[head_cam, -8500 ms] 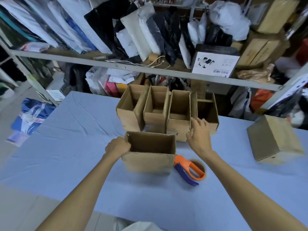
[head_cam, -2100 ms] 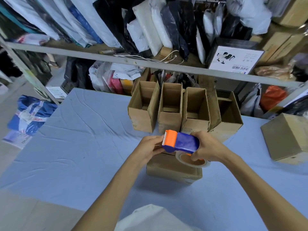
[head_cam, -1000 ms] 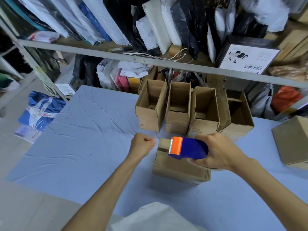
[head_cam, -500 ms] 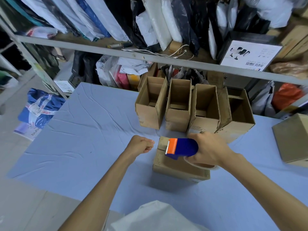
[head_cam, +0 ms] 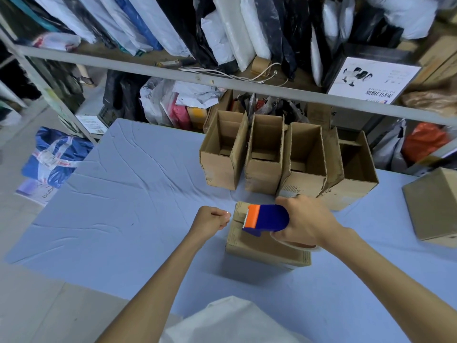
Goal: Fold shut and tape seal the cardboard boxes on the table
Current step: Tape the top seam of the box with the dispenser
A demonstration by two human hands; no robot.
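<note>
My right hand (head_cam: 306, 219) reaches forward with the forearm angled in from the right. Its fingers are wrapped round the blue body of the tape dispenser (head_cam: 268, 217), which it holds just above the folded-shut cardboard box (head_cam: 259, 246). My left hand (head_cam: 210, 220) is curled into a fist at the box's left end, knuckles up. I cannot tell whether it pinches a tape end or holds nothing.

The dispenser lies with its long axis left to right, and its orange toothed cutter (head_cam: 253, 216) points at my left fist. The tape roll (head_cam: 296, 245) hangs below my right palm. The box sits on the blue desk (head_cam: 123, 206) under my right hand, lengthwise across me. Four open boxes (head_cam: 262, 169) stand in a row just beyond both hands.
</note>
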